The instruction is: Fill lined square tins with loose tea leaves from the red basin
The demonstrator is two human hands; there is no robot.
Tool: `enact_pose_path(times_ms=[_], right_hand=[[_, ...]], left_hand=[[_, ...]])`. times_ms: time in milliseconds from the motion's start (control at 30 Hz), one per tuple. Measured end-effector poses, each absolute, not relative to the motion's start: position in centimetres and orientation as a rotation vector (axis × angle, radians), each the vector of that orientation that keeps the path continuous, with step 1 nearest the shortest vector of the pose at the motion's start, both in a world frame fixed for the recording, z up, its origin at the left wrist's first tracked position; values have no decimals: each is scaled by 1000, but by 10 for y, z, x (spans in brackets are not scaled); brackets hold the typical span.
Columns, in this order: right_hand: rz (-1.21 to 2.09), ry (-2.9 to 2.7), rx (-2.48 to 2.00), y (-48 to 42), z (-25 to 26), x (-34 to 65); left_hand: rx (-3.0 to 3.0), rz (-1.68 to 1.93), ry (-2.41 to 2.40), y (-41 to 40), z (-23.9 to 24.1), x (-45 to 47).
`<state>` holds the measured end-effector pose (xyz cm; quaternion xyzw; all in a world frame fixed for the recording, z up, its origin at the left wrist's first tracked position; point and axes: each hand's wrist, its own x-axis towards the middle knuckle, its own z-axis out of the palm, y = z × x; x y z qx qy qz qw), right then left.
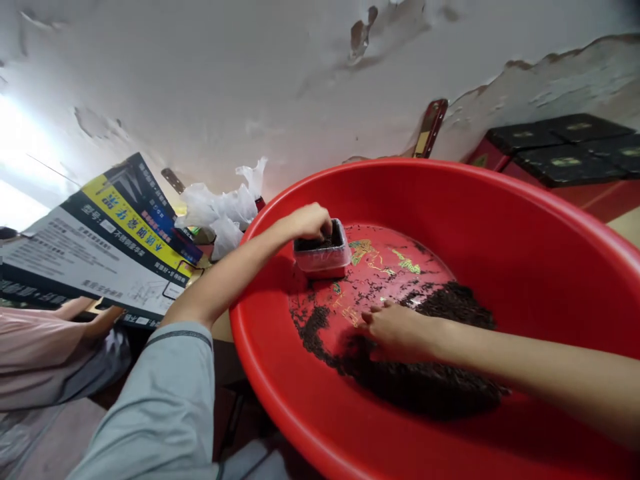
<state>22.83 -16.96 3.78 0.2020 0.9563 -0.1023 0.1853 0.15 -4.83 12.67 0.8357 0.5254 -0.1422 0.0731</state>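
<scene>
A large red plastic basin (520, 193) holds a heap of dark loose shreds (450, 393) that look like dry tea leaves. A small clear plastic box (333, 259), filled with the same dark stuff, stands inside the basin at its far left. My left hand (313, 222) is over this box, fingers curled down into it; the fingertips are hidden. Beside the heap, my right hand (395, 330) is low over the basin floor, palm down with fingers apart and touching the loose shreds. Nothing shows in its grasp.
Left of the basin, another person's hands (97, 317) hold a large printed cardboard sheet (115, 240). White plastic bags (225, 207) lie behind the basin's left rim. Black-topped red boxes (565, 157) stand at the back right. A dark red strip (431, 127) leans on the peeling wall (240, 87).
</scene>
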Motion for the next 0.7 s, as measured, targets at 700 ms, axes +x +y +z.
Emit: enact_pose_path(times_ms=[700], right_hand=[[-323,2654,551,-158,50,237]], left_hand=[[2735,-638,1113,-36,115,-8]])
